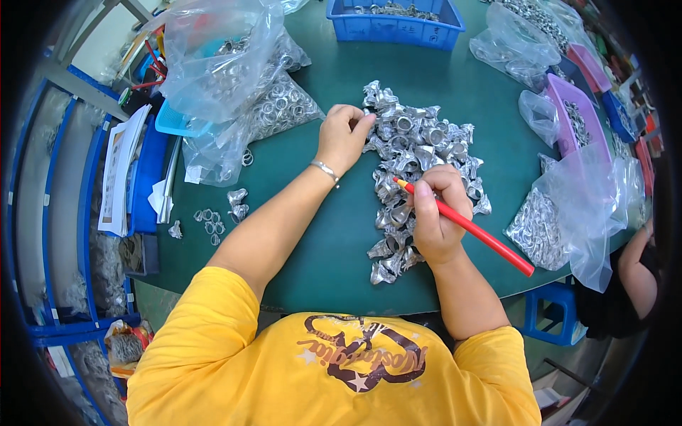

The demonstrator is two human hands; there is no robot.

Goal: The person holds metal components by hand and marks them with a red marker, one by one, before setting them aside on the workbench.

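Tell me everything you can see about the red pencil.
The red pencil is long and straight, with a smooth, slightly shiny red barrel. It is sharpened at one end to a pale yellowish cone, which looks like bare wood, with a small reddish tip. The right hand grips it near that end, between thumb and fingers. It slants, tip toward the upper left over the pile of silvery metal pieces, blunt end toward the lower right. Whether the tip touches a piece is unclear.

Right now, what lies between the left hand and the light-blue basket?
Between the left hand and the light-blue basket lies a clear bag of metal rings, as the head view shows.
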